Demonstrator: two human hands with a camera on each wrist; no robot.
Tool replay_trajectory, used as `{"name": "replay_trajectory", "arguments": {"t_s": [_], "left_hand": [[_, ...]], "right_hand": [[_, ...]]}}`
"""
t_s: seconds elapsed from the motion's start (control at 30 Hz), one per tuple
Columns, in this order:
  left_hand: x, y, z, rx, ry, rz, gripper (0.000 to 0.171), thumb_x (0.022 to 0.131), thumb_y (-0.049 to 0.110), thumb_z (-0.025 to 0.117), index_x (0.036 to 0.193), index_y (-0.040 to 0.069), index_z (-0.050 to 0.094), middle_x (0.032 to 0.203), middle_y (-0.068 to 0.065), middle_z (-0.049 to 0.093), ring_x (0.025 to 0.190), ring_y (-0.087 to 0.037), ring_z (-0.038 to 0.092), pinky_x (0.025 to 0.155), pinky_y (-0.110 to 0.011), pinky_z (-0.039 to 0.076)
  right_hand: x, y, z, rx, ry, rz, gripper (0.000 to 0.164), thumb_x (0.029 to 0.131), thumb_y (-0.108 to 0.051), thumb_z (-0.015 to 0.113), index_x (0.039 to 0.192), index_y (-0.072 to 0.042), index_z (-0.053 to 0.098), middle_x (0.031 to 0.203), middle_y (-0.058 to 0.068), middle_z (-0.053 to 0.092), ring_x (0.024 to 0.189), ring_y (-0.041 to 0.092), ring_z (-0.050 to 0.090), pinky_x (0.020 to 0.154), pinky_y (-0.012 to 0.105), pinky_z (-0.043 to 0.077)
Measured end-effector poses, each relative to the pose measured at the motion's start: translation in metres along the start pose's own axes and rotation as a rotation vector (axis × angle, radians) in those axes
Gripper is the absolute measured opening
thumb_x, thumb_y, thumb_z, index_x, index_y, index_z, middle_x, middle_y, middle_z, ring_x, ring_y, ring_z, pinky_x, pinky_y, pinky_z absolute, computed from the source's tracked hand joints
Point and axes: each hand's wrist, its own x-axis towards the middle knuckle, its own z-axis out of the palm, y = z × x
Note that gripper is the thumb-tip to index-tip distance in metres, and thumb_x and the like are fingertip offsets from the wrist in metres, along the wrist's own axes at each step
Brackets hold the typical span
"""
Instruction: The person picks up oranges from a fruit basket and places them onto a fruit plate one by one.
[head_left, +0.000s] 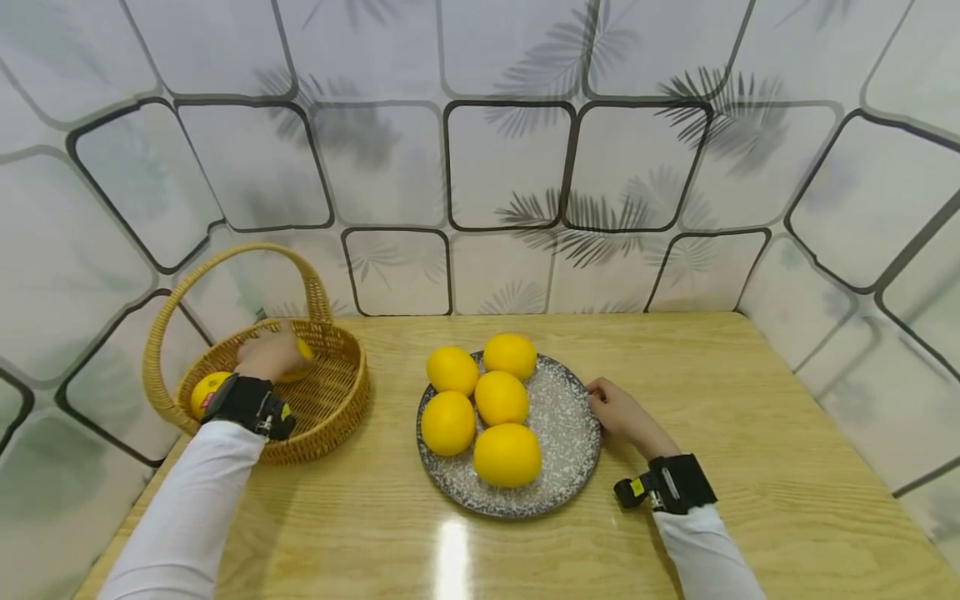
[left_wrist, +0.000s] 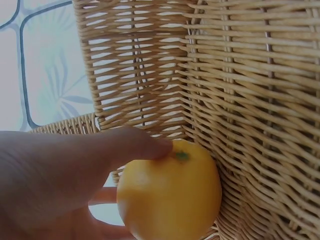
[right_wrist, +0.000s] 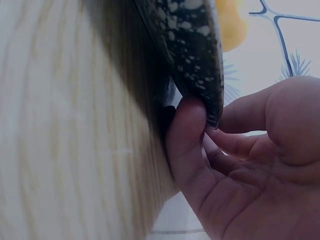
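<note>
Inside the wicker basket (head_left: 360, 392), my left hand (head_left: 268, 354) grips an orange (left_wrist: 170, 195). The thumb lies near its green stem end, with fingers round the other side, and the basket's woven wall (left_wrist: 260, 100) stands right beside the fruit. Another orange (head_left: 208, 392) with a pink sticker sits in the basket near my left wrist. My right hand (head_left: 622, 414) pinches the right rim of the speckled grey plate (head_left: 566, 433), its thumb and fingers on either side of the edge (right_wrist: 212, 107). Several oranges (head_left: 507, 455) rest on the plate's left and middle parts.
The basket's tall arched handle (head_left: 153, 342) rises above its left side. Basket and plate both stand on a light wooden table (head_left: 360, 533). Patterned fabric walls (head_left: 502, 267) enclose the table at the back and sides.
</note>
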Motion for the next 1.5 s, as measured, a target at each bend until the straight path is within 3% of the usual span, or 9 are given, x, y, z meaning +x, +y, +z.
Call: {"name": "replay_trajectory", "arguments": {"t_s": [0.17,0.4,0.53,0.7,0.8,1.17,1.5], "left_hand": [[-0.0006,-0.0001,0.0018,0.007,0.009,0.036,0.1,0.093,0.035,0.062,0.156,-0.015,0.002,0.144,-0.056,0.026,0.127,-0.074,0.035,0.102,-0.074,0.039],[-0.0008,-0.001,0.0026,0.03,0.002,0.061,0.112,0.09,0.04,0.068,0.156,-0.014,-0.004,0.131,-0.05,0.05,0.113,-0.066,0.055,0.089,-0.066,0.05],[-0.0002,-0.0014,0.0036,0.008,0.006,0.068,0.114,0.089,0.039,0.07,0.156,-0.012,-0.007,0.135,-0.053,0.043,0.118,-0.066,0.052,0.091,-0.068,0.049],[-0.001,-0.0015,0.0053,-0.046,-0.011,0.074,0.118,0.089,0.036,0.072,0.156,-0.01,-0.012,0.145,-0.059,0.017,0.129,-0.075,0.033,0.102,-0.078,0.037],[-0.0018,-0.0006,0.0053,-0.051,-0.021,0.071,0.119,0.089,0.036,0.073,0.156,-0.01,-0.015,0.145,-0.061,0.008,0.128,-0.078,0.029,0.104,-0.08,0.034],[-0.0016,-0.0004,0.0034,-0.018,-0.002,0.07,0.119,0.089,0.041,0.071,0.155,-0.012,-0.012,0.144,-0.06,0.019,0.125,-0.072,0.041,0.097,-0.075,0.043],[-0.0076,0.0026,-0.0021,-0.026,0.017,0.084,0.118,0.087,0.045,0.07,0.157,-0.012,-0.007,0.146,-0.054,0.028,0.129,-0.068,0.04,0.1,-0.074,0.041]], "right_hand": [[-0.0011,0.0012,0.0009,0.02,-0.003,0.006,0.034,0.107,-0.013,0.039,0.13,0.007,0.051,0.11,0.022,0.061,0.088,0.025,0.058,0.071,0.031,0.047],[-0.0016,0.0009,0.0018,0.019,0.005,-0.002,0.032,0.106,-0.013,0.04,0.129,0.008,0.051,0.106,0.02,0.061,0.086,0.023,0.057,0.07,0.03,0.046],[-0.0005,0.0015,0.0015,0.021,0.004,0.005,0.033,0.106,-0.013,0.04,0.13,0.007,0.051,0.108,0.02,0.062,0.087,0.024,0.058,0.07,0.03,0.046],[-0.0003,0.0028,0.0022,0.022,-0.006,0.013,0.034,0.106,-0.014,0.039,0.131,0.007,0.051,0.11,0.021,0.062,0.088,0.024,0.058,0.071,0.03,0.047],[-0.0007,0.003,0.0028,0.026,-0.01,0.018,0.035,0.106,-0.014,0.039,0.132,0.006,0.05,0.111,0.021,0.062,0.089,0.024,0.058,0.071,0.031,0.047],[-0.0005,0.0008,0.0013,0.043,-0.008,0.013,0.034,0.107,-0.013,0.039,0.133,0.007,0.049,0.112,0.023,0.06,0.088,0.026,0.06,0.066,0.033,0.051],[-0.0009,0.0011,0.0012,0.037,-0.006,0.01,0.034,0.107,-0.013,0.039,0.132,0.007,0.049,0.112,0.023,0.06,0.089,0.026,0.059,0.068,0.033,0.05]]}}
